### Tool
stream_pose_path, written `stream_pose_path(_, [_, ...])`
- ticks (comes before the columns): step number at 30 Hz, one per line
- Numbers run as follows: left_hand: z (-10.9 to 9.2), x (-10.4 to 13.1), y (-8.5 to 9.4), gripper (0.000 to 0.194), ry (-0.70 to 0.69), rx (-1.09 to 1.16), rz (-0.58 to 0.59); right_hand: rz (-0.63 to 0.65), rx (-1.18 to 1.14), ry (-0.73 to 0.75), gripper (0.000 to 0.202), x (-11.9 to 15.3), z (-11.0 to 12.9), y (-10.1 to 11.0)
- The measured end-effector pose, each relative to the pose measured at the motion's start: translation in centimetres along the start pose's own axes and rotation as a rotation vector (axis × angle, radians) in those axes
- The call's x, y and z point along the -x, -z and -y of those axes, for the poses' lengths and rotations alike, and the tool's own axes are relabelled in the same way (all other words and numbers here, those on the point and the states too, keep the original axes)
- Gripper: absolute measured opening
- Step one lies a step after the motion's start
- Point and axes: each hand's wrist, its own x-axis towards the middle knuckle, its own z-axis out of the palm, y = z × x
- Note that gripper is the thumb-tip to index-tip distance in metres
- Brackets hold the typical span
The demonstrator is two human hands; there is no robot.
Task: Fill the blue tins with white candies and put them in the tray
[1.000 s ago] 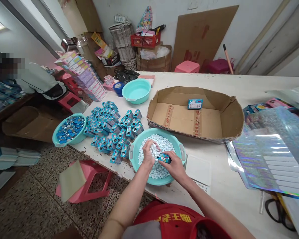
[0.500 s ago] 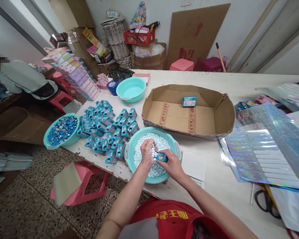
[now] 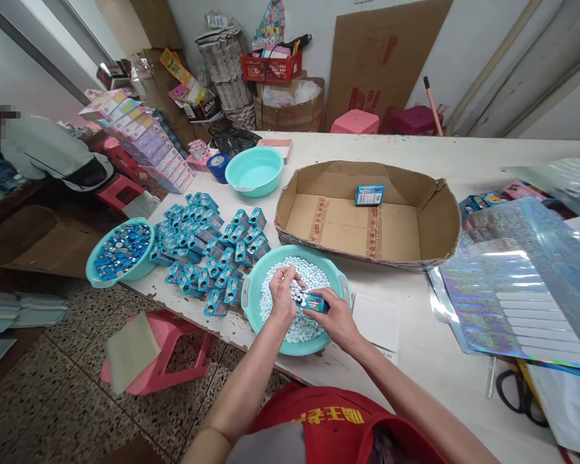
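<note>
A turquoise basin [image 3: 255,277] of small white pellets [image 3: 314,274] stands at the table's front edge. Over it, my left hand [image 3: 283,293] is cupped and closed round some of the white pellets. My right hand [image 3: 339,316] grips a small blue box [image 3: 315,302], tilted so its end faces the left palm. Pellets lie between the palm and that end of the box. Left of the basin, many similar blue boxes [image 3: 216,303] stand grouped with round holes showing. One more blue box [image 3: 370,194] rests in a shallow cardboard box [image 3: 348,222] behind the basin.
At the left, a basin [image 3: 94,274] holds blue and silver round pieces. An unfilled turquoise basin [image 3: 254,169] stands farther back by blue tape [image 3: 218,166]. Shiny sheets [image 3: 526,283] and scissors [image 3: 522,396] lie right. A pink stool [image 3: 169,354] and a seated person [image 3: 53,151] are left.
The blue box in my right hand has tipped slightly and sits closer to the left palm's pellets. My left hand has barely moved. The camera view has shifted slightly.
</note>
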Motion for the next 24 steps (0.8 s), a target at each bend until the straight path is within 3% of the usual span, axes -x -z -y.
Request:
stream_pose_path(3, [0.0,0.2,-0.1,0.030,-0.027,-0.042,0.033,0.013,0.016,0.004,0.031,0.0,0.1,-0.1])
stream_pose_path(8, [-0.1,0.7,-0.2,0.036,-0.088,-0.109,-0.011,-0.035,-0.006,-0.009,0.030,-0.2,0.4,-0.1])
stream_pose_path(13, [-0.8,1.1,-0.4,0.027,-0.158,-0.144,0.032,-0.042,-0.005,0.059,0.030,-0.1,1.7,-0.1])
stream_pose_path(24, [0.5,1.2,-0.4,0.024,-0.126,-0.158,0.054,-0.054,-0.089,-0.025,0.031,-0.6,0.4,-1.0])
